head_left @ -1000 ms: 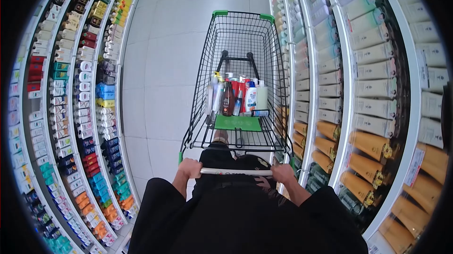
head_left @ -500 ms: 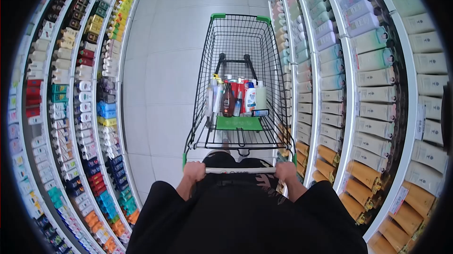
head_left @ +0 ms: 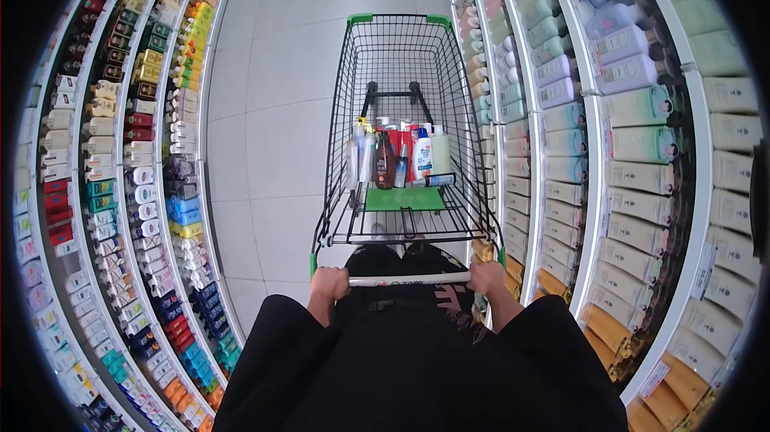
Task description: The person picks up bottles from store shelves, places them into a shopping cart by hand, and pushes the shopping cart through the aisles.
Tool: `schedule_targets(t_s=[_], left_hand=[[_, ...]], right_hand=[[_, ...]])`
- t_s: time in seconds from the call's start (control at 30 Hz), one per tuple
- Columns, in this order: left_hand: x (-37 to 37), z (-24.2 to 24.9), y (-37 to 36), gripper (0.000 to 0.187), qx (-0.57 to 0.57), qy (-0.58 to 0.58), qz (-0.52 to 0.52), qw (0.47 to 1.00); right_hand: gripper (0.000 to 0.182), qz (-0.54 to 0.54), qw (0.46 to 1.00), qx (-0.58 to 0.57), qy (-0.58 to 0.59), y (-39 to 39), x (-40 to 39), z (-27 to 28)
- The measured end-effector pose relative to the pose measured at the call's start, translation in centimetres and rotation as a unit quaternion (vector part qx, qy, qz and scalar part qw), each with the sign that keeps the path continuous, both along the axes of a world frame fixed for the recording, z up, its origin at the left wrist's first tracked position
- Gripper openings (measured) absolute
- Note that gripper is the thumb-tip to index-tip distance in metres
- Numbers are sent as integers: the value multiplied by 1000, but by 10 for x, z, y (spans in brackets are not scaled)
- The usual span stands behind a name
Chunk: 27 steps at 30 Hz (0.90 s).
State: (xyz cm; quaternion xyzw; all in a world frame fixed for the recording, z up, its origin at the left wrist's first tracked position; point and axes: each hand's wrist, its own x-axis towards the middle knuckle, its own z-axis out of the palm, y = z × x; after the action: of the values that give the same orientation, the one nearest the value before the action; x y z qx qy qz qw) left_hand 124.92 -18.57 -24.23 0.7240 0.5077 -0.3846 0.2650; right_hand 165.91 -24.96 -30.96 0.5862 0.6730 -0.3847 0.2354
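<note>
Both my hands are closed around the pale handlebar (head_left: 409,280) of a black wire shopping cart (head_left: 473,95) with green corner pieces. My left hand (head_left: 330,283) wraps the bar's left end, and my right hand (head_left: 487,278) wraps its right end. Inside the cart, behind the green seat flap (head_left: 404,198), several bottles stand grouped together. Among them are a dark brown bottle (head_left: 385,163), a white and blue bottle (head_left: 423,153) and a pale green bottle (head_left: 441,151). A small dark cylinder (head_left: 439,179) lies on its side in front of them.
Shelves of bottles and boxes (head_left: 184,215) line the aisle on the left. On the right, close to the cart, shelves hold lilac bottles (head_left: 626,59) and cream tubes (head_left: 642,199). Pale floor tiles (head_left: 257,151) run ahead and along the cart's left side.
The cart and I have moved forward along the aisle; shelf goods have slid back toward me in view. My feet have shifted. Both hands keep their hold on the handlebar.
</note>
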Motion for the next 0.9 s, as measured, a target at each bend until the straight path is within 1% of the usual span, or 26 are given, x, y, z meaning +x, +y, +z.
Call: schedule_targets(t_s=[0.07,0.4,0.5,0.77,0.9], left_hand=[[4,-2,19,21,2,5,-6,1000],[26,-4,88,21,-12,3,-1,1000],[33,-8,113,21,-2,3,-1,1000],[51,-11,165,21,11,-6,8,1000],[59,-15,193,22,27,-8,10,1000]], right_hand=[[28,-13,1000,26,0,9,4,-12],[28,-6,1000,28,13,73,28,-24],[26,-13,1000,19,12,106,36,-25],[18,-5,992,123,34,155,62,-35],[18,-8,995,96,16,184,68,-30]])
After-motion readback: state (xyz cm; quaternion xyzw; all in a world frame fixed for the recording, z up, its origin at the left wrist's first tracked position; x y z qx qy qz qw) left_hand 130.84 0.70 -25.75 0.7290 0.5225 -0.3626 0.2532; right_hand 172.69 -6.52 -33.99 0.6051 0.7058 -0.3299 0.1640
